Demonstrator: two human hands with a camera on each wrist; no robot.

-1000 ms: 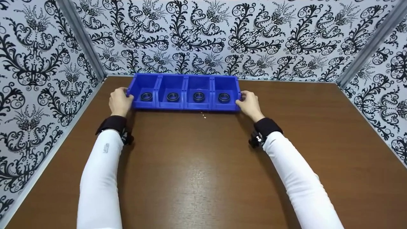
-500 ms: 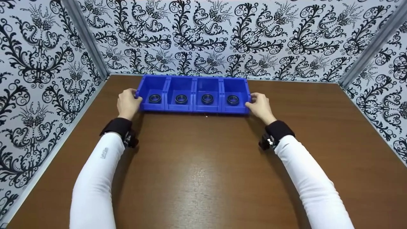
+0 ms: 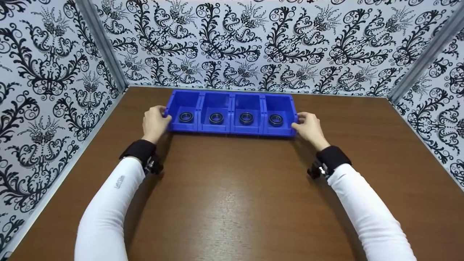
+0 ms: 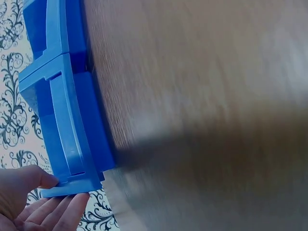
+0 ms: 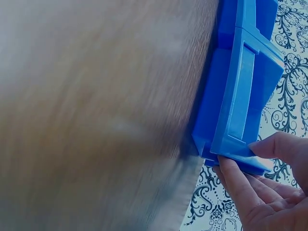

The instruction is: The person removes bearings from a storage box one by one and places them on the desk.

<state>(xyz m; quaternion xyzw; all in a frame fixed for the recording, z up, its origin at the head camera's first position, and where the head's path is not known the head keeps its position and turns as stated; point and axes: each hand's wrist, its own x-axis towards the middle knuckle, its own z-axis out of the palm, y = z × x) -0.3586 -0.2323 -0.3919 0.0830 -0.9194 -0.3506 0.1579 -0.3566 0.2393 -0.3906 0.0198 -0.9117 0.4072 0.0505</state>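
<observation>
Row of four joined blue plastic bins sits far centre on brown wood-grain table, close to patterned back wall. One black metal bearing ring in each compartment. Left hand clamps left end wall, thumb on rim, fingers underneath. Right hand pinches right end likewise. White sleeves reach in from near edge.

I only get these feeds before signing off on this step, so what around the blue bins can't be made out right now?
- Head view: fingertips of the left hand and right hand are hidden behind the ends of the blue bin row.
- Head view: the rings are too small to identify.
- Both wrist views: the table is motion-blurred, and bin walls hide the rings.
- Left wrist view: the frame edge crops the hand.
</observation>
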